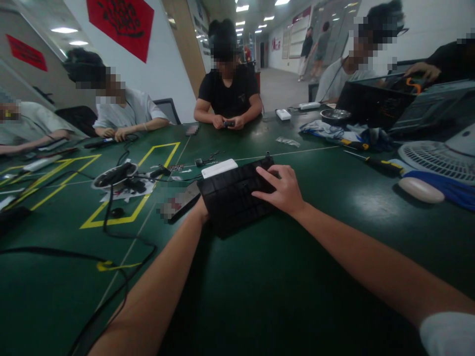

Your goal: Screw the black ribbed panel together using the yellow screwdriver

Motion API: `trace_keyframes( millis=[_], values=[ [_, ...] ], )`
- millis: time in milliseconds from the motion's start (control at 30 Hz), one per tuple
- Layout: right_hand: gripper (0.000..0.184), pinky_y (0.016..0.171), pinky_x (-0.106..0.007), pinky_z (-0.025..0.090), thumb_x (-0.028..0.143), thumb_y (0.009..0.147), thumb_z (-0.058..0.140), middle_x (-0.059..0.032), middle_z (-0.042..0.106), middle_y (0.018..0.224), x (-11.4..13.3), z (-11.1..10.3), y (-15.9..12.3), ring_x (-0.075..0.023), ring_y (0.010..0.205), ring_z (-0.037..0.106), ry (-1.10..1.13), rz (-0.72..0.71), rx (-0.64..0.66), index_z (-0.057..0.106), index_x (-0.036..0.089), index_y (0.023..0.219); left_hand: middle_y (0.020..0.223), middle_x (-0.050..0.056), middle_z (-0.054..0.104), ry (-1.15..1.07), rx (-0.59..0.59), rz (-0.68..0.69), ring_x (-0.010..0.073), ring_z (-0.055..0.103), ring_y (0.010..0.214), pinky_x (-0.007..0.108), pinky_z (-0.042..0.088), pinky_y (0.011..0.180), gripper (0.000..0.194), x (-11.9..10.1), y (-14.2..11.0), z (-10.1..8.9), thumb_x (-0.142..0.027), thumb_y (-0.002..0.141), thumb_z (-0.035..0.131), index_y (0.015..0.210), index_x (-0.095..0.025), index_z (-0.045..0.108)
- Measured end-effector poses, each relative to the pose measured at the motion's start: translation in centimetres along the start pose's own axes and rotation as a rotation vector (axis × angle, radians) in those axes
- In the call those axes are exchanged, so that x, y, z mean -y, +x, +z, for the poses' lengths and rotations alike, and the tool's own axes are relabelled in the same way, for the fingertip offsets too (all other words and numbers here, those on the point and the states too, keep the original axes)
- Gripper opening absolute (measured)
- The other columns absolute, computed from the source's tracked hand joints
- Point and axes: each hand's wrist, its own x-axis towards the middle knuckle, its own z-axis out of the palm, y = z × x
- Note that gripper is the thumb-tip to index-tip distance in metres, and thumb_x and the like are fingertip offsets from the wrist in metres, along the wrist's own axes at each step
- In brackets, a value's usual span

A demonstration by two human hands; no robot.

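A flat black ribbed panel [237, 198] is tilted above the green table in front of me; I cannot make out its exact kind. My left hand [204, 209] reaches behind its left end and holds it up, with the fingers hidden by the panel. On the upper right of the panel lies my right hand [284, 190], its fingers spread and touching the surface. Just behind the panel is a white flat box [219, 168]. A phone-like slab [181, 201] rests at its left, close to my left wrist.
Black cables [128, 236] run across the left side near a cluttered metal bowl [115, 176]. At the right are a screwdriver [382, 165], a computer mouse [421, 190], a white fan [434, 158] and a black case [374, 104]. Several people sit around the table [297, 287].
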Motion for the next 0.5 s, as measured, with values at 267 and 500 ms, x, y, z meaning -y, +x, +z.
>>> trace_keyframes(
  millis=[267,500],
  values=[
    [0.058,0.102,-0.056,0.047,0.05,0.092,0.076,-0.0117,0.066,0.117,0.4,0.7,-0.4,-0.0336,0.11,0.058,0.029,0.033,-0.013,0.069,0.03,0.146,0.094,0.013,0.082,-0.342,0.104,-0.387,0.0383,0.076,0.104,0.059,0.058,0.102,0.053,-1.7,0.8,0.1,-0.065,0.085,0.066,0.097,-0.015,0.078],
    [0.046,0.097,-0.053,0.051,0.034,0.101,0.057,-0.0113,0.069,0.115,0.6,0.5,-0.4,-0.0307,0.107,0.061,0.067,0.052,-0.068,0.071,0.028,0.145,0.127,0.011,0.078,-0.294,0.028,-0.037,0.0381,0.068,0.129,0.054,0.054,0.11,0.072,0.2,-2.9,-1.2,-0.08,0.081,0.059,0.124,-0.025,0.073]
  ],
)
